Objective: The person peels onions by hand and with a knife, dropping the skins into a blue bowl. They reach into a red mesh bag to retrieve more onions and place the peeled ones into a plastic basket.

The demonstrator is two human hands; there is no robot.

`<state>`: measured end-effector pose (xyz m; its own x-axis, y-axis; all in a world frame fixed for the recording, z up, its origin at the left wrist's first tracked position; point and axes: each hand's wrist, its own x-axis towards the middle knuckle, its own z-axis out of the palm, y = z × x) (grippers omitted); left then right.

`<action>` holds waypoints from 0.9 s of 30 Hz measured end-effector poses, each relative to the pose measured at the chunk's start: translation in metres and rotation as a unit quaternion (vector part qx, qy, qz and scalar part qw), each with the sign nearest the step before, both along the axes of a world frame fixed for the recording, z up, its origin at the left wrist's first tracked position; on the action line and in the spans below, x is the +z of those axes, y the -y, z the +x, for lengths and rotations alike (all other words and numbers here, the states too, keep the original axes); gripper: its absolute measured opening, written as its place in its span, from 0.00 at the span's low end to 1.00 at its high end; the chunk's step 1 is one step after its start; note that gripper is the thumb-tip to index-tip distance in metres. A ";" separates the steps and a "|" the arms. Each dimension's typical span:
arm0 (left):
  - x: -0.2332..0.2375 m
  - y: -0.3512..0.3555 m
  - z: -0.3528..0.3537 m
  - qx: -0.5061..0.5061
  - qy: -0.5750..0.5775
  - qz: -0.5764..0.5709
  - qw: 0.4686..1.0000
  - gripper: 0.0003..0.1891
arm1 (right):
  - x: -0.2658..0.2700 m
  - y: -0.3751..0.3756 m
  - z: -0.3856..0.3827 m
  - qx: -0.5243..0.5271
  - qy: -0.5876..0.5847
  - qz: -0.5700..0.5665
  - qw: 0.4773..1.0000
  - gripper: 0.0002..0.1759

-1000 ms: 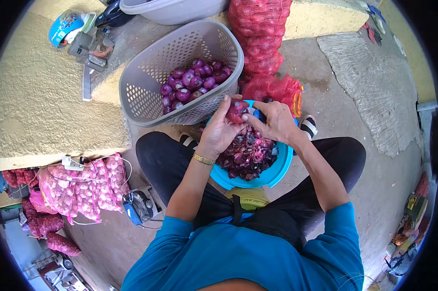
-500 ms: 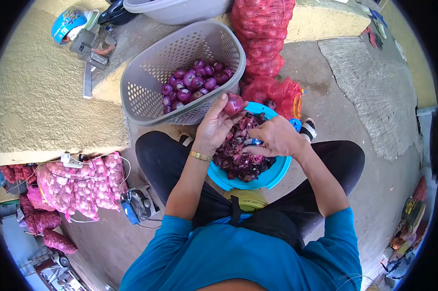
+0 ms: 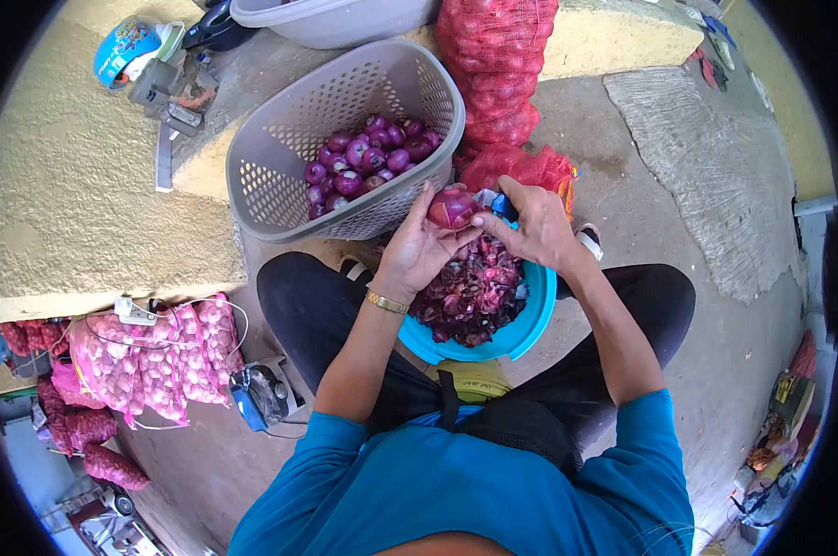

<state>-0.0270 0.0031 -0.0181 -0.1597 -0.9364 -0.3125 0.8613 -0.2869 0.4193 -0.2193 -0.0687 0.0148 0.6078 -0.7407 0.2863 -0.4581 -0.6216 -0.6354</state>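
Onion (image 3: 452,210): red-purple, held up btwn both hands, above far part of tub (image 3: 527,324), near basket (image 3: 257,176).
L hand (image 3: 417,246): palm up, thumb + fingers curled round onion's L side, grasping it.
R hand (image 3: 539,230): back up, thumb tip by onion's R edge, fingers bent. Can't tell if they grip anything.
Blue item (image 3: 503,206): at R fingers, partly hidden; can't tell what, or if held.
Tub: blue, round, on floor (image 3: 637,408) btwn legs.
Skins (image 3: 470,292): dark red + pink scraps, heaped in tub, below hands.
Basket: grey, perforated, beyond tub and to its L.
Stock (image 3: 368,157): shiny purple onions, approx one pile, inside basket, toward its R end.
Red sack (image 3: 498,69): net, tall, full, just R of basket.
Red net (image 3: 502,170): crumpled, low, btwn sack and tub.
Watch (image 3: 387,302): gold-tone, L wrist.
Clothes: teal shirt (image 3: 447,491), dark pants (image 3: 294,301).
Pink bags (image 3: 141,357): net, pale bulbs inside, far L, well apart from tub.
Strip (image 3: 134,311): white, w/ cable, by top of pink bags.
Bin (image 3: 345,26): grey, behind basket, cut off by frame edge.
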 end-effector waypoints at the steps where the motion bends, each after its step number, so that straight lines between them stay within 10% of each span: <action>1: -0.001 0.001 0.000 -0.006 -0.008 0.003 1.000 0.25 | 0.001 -0.001 0.001 0.000 0.000 0.001 1.000 0.27; 27: -0.012 -0.003 0.006 -0.043 -0.176 -0.021 0.983 0.27 | 0.001 -0.004 0.004 0.116 0.005 -0.055 0.992 0.20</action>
<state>-0.0208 0.0062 -0.0299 -0.3306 -0.9253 -0.1857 0.9285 -0.3542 0.1116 -0.2153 -0.0647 0.0162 0.7544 -0.5455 0.3653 -0.2891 -0.7756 -0.5612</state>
